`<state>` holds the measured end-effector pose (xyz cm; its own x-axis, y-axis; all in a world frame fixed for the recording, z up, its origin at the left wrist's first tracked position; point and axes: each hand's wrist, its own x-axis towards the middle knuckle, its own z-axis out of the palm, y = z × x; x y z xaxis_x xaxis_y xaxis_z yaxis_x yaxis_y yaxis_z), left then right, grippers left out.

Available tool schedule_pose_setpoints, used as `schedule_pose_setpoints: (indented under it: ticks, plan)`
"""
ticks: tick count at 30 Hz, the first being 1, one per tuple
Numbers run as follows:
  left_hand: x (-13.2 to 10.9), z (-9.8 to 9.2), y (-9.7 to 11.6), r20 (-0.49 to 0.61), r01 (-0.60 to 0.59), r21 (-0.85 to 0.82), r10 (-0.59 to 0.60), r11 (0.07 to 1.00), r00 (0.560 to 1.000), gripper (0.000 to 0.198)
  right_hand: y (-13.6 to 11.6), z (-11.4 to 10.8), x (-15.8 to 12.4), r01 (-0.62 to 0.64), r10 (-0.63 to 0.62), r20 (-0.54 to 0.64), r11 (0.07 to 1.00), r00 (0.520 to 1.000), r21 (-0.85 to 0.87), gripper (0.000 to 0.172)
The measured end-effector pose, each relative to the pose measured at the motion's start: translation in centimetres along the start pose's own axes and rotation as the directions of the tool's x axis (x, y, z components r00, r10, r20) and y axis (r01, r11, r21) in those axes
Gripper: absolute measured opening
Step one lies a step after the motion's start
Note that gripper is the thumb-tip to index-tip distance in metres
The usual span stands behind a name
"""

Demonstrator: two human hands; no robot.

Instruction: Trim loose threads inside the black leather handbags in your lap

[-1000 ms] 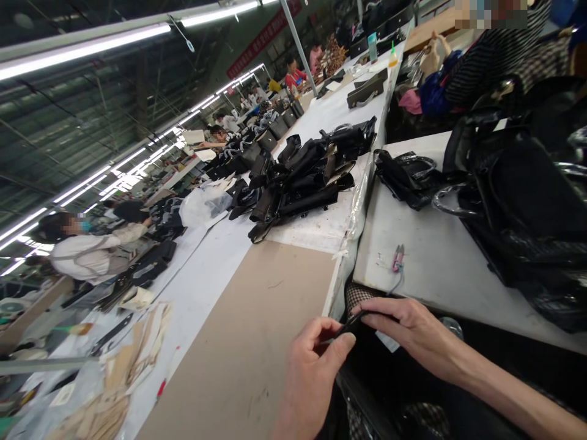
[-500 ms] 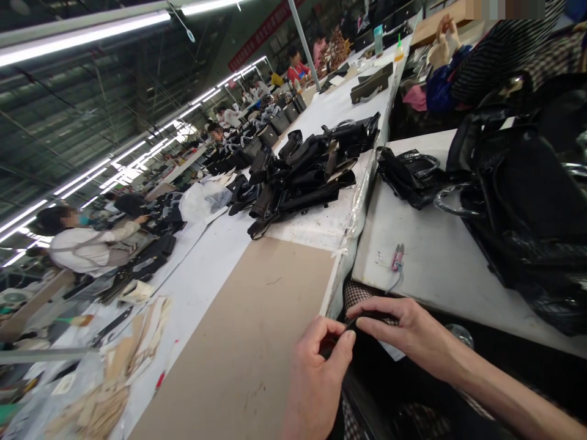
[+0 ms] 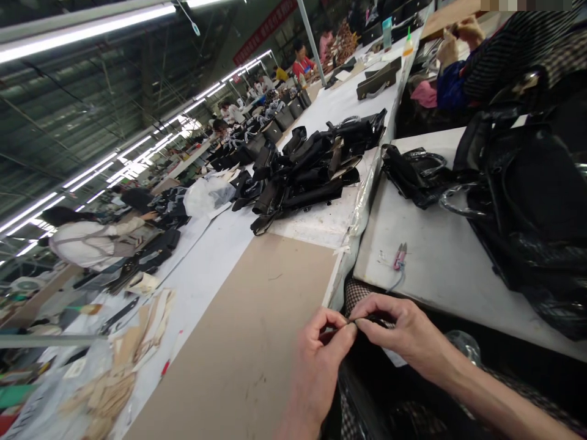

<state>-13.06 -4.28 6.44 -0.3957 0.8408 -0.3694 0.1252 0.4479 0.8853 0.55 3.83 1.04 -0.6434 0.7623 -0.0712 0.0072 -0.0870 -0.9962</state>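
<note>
Low in the view, my left hand (image 3: 323,360) pinches the dark edge of a black bag (image 3: 371,391) lying over my lap. My right hand (image 3: 398,327) grips the same edge with thumb and fingers, its fingertips meeting those of the left. The pinched spot is mostly covered by my fingers, so fine detail is hidden. Glossy black material hangs below both hands, above checked cloth (image 3: 356,293). Beyond the right hand, small pink-handled thread snips (image 3: 400,256) lie on the white side table (image 3: 426,256).
Brown board (image 3: 257,318) covers the near main table. Black bag parts (image 3: 312,171) are piled behind it. More black bags (image 3: 527,201) with wrapped handles crowd the right. A co-worker's hands (image 3: 458,40) show at upper right; another person (image 3: 92,241) works at left.
My fingertips have drawn closer together along the black edge. The camera view has shifted slightly, and the co-worker's hands at upper right have moved apart a little.
</note>
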Motion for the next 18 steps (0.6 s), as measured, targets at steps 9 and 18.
schedule_pose_setpoints:
  ticks: [9, 18]
  plan:
    - [-1.0, -0.8, -0.6, -0.018, 0.045, -0.018, -0.045, 0.999, 0.999, 0.015, 0.0, -0.3, -0.7, -0.052, 0.052, 0.045, 0.999, 0.998, 0.005, 0.023]
    - [-3.0, -0.1, -1.7, -0.189, -0.053, 0.135, 0.078, 0.989, 0.979, 0.027, 0.2, -1.3, -0.8, 0.0, 0.007, 0.162, 0.999, 0.987, -0.042, 0.034]
